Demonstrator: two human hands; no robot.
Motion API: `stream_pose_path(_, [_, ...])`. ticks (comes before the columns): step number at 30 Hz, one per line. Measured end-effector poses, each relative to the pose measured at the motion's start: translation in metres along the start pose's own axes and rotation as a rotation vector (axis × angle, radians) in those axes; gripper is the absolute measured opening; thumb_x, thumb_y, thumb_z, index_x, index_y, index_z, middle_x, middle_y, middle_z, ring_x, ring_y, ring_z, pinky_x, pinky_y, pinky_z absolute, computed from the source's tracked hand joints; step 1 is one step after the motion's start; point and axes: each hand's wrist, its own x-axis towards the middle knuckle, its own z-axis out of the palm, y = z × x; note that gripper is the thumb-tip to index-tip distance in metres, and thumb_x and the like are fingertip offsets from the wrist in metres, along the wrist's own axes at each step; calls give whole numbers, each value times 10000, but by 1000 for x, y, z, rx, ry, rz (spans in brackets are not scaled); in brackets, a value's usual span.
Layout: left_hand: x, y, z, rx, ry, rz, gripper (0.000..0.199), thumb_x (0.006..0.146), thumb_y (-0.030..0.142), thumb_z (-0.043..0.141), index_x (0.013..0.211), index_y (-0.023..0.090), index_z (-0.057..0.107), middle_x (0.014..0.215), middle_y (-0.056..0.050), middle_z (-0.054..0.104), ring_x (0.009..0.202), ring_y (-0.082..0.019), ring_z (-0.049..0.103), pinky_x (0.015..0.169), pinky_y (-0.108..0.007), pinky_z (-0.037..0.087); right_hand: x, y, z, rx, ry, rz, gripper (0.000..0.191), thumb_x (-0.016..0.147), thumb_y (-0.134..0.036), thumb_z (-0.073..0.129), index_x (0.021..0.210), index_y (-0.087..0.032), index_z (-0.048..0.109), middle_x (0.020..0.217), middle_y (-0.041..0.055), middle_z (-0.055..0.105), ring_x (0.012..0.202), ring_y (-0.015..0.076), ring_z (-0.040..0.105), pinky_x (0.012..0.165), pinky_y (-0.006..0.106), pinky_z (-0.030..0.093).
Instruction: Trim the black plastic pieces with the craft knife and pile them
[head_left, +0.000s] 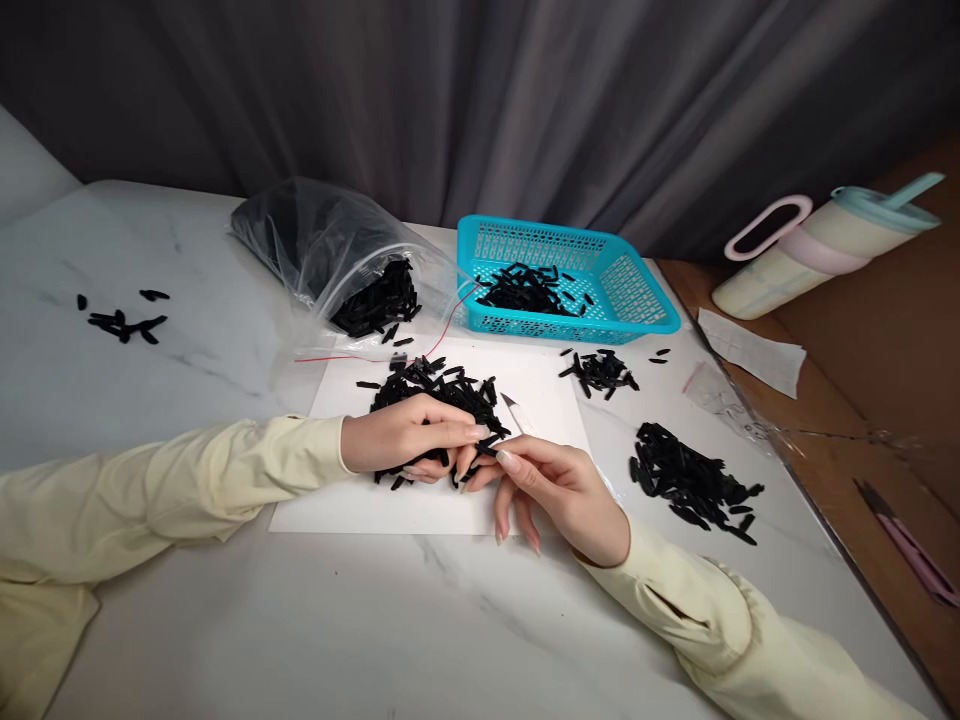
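Observation:
My left hand (412,433) is closed over the front of a heap of small black strips (431,383) on a white sheet (330,508). My right hand (559,487) pinches one black strip (489,449) between thumb and finger, its other fingers curled below. The left fingertips meet the same strip at its far end; whether they hold another piece too is hidden. Just beyond the right hand lies a craft knife (519,413), its blade pointing away to the left.
Behind the heap, a clear plastic bag (322,235) spills black strips beside a turquoise basket (570,325) holding more. Smaller piles lie at right (694,480), behind (602,372) and far left (126,326). A tumbler (814,250) and pink knife (911,550) lie beyond the right edge.

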Motion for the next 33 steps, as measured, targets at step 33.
stream_pose_path(33, [0, 0, 0, 20, -4, 1, 350, 854, 360, 469, 604, 117, 503, 387, 77, 322, 327, -31, 254, 311, -163, 189, 0, -1, 0, 6, 8, -13, 241, 835, -368, 535, 886, -133, 554, 825, 90, 665, 445, 104, 595, 280, 150, 395])
